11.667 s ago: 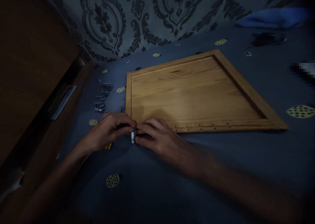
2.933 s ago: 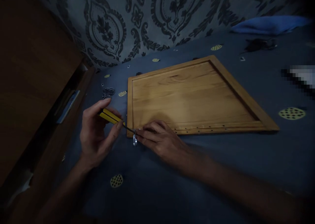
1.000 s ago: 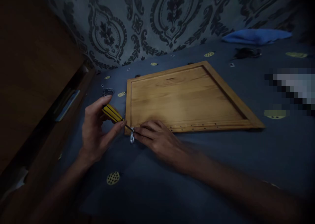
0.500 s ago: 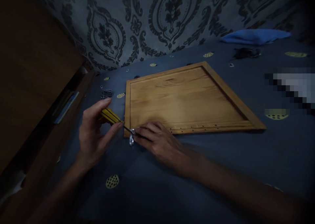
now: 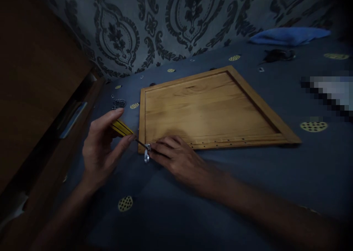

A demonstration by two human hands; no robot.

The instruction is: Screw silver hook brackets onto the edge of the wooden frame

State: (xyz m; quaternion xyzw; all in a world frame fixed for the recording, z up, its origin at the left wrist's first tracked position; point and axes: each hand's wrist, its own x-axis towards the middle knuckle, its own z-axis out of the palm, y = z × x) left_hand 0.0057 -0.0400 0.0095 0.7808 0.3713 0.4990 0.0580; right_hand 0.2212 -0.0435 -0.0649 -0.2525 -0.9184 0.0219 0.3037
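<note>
A yellow screwdriver [image 5: 122, 128] with black stripes is gripped between the thumb and fingers of my left hand [image 5: 100, 148]. Its dark shaft slants down to the right, and the tip meets a small silver metal fitting [image 5: 146, 156] with a curved loop. That fitting sits at the near left corner of a framed wooden panel [image 5: 198, 111] lying flat. My right hand [image 5: 182, 159] rests over the panel's near edge, its fingertips closed against the fitting and partly hiding it. Several small dark holes run along this edge to the right of my hand.
The panel lies on a dark blue patterned cloth [image 5: 220, 199]. Small wire-like pieces [image 5: 118, 104] lie beyond my left hand. A blue cloth [image 5: 291, 36] and a dark object [image 5: 278, 55] are at the back right. Wooden furniture [image 5: 35, 74] stands at the left, a patterned wall behind.
My left hand and the screwdriver handle have shifted slightly left, showing more of the shaft, while the tip stays at the fitting. My right hand holds its place.
</note>
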